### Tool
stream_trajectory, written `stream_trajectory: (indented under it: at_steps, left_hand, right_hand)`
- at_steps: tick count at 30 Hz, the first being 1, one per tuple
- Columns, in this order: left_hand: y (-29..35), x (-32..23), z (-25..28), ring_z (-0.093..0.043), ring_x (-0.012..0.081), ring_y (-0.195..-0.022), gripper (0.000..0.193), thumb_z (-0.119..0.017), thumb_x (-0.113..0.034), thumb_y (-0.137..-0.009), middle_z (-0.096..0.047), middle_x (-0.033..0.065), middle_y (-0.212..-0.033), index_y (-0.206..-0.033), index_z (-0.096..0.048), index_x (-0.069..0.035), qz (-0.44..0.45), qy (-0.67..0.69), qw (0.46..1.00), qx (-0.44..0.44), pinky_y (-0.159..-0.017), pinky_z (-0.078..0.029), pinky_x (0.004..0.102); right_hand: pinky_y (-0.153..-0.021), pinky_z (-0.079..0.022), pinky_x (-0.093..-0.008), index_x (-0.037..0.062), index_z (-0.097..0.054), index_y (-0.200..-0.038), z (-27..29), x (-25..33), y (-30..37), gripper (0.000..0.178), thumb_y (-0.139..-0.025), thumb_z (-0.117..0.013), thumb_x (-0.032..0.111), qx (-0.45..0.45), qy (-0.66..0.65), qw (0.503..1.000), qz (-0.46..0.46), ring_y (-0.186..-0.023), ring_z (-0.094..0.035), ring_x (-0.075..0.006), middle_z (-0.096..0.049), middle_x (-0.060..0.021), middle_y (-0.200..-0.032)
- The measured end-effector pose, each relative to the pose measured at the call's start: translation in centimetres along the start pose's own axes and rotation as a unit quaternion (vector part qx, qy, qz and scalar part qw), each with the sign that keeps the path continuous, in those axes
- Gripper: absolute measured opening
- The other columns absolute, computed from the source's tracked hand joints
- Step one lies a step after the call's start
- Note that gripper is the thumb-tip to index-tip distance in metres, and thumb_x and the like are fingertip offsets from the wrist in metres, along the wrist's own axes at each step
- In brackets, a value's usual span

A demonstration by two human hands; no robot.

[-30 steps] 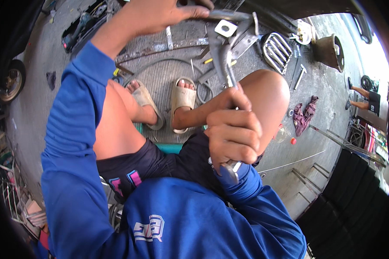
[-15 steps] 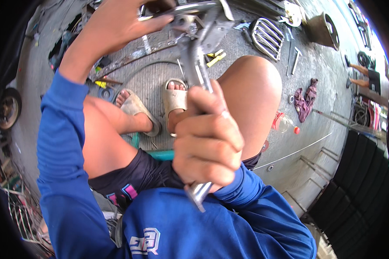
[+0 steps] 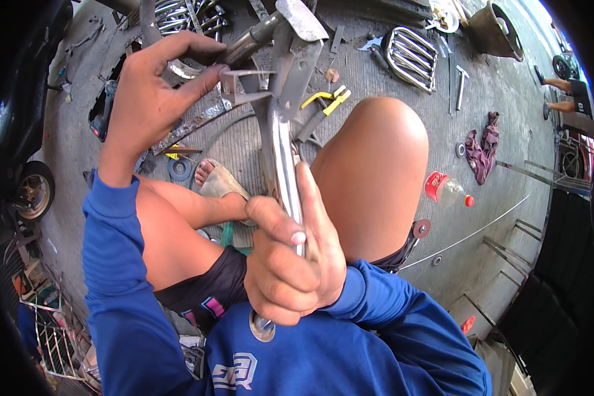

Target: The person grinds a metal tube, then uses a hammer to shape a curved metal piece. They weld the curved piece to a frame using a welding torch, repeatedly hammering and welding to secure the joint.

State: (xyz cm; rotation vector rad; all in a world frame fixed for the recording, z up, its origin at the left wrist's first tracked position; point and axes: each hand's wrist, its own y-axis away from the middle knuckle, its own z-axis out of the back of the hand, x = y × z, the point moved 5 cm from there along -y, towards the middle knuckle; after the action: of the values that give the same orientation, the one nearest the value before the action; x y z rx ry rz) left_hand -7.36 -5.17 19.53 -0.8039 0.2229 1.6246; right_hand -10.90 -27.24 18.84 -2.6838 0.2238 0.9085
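- Steel tube assembly (image 3: 285, 162), long, shiny and fitted with flat grey brackets at its far end, slants in front of you, above your dark shorts (image 3: 224, 280).
- Your right hand (image 3: 290, 270) is wrapped around its lower length, thumb crossing over, index finger laid along it; a round metal disc (image 3: 263, 329) shows just below that fist, against your blue sweatshirt (image 3: 350, 360).
- Your left hand (image 3: 155, 86) grips the darker side tube (image 3: 257, 38) between thumb and fingers, thumb beside a thin U-shaped bracket (image 3: 239, 87).
- Around your right knee (image 3: 389, 132), on grey concrete (image 3: 445, 142), lie a yellow-handled tool (image 3: 333, 100), an oval silver rack (image 3: 412, 58), a hammer (image 3: 461, 91), crumpled purple cloth (image 3: 483, 150) and a clear, red-labelled plastic bottle (image 3: 447, 192).
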Motion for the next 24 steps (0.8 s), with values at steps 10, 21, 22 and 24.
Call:
stream_trajectory:
  at_steps: [10, 21, 22, 24]
  left_hand:
    - [0.7, -0.5, 0.2, -0.071, 0.0216, -0.110, 0.032, -0.081, 0.000, -0.084, -0.075, 0.0112, -0.116, -0.116, -0.074, -0.001, 0.011, 0.034, 0.998, -0.043, -0.100, -0.051, 0.0338]
    - [2.3, -4.0, 2.9, -0.072, 0.0222, -0.092, 0.038, -0.091, -0.008, -0.073, -0.077, 0.0051, -0.104, -0.108, -0.075, -0.009, -0.159, -0.061, 0.963, -0.208, -0.087, -0.047, 0.0378]
    - [2.6, -4.4, 3.3, -0.069, 0.0219, -0.092, 0.041, -0.092, -0.010, -0.072, -0.076, 0.0042, -0.108, -0.110, -0.075, -0.012, -0.176, -0.059, 0.956, -0.227, -0.087, -0.047, 0.0392]
    - [3.6, -5.0, 4.2, -0.066, 0.0209, -0.093, 0.044, -0.093, -0.012, -0.071, -0.073, 0.0018, -0.109, -0.111, -0.075, -0.015, -0.186, -0.069, 0.942, -0.270, -0.088, -0.046, 0.0403]
  right_hand:
    - [-0.035, -0.025, -0.0319, 0.0132, -0.038, -0.095, 0.5, -0.3, 0.7, 0.070, -0.104, -0.009, 0.077, -0.015, 0.033, 0.999, -0.013, -0.031, -0.028, -0.0142, -0.028, 0.0003, -0.046]
    - [-0.035, -0.030, -0.0342, 0.0123, -0.038, -0.085, 3.0, 2.2, 2.9, 0.077, -0.100, -0.012, 0.083, -0.008, 0.184, 0.971, -0.152, -0.031, -0.032, -0.0170, -0.031, -0.0007, -0.044]
    - [-0.036, -0.031, -0.0338, 0.0122, -0.039, -0.085, 2.9, 2.2, 2.9, 0.078, -0.099, -0.012, 0.084, 0.025, 0.186, 0.966, -0.177, -0.032, -0.033, -0.0171, -0.032, -0.0004, -0.044]
    - [-0.036, -0.027, -0.0305, 0.0150, -0.037, -0.074, 3.1, 2.5, 3.5, 0.079, -0.095, -0.022, 0.089, -0.043, 0.252, 0.947, -0.195, -0.032, -0.030, -0.0126, -0.029, 0.0014, -0.043]
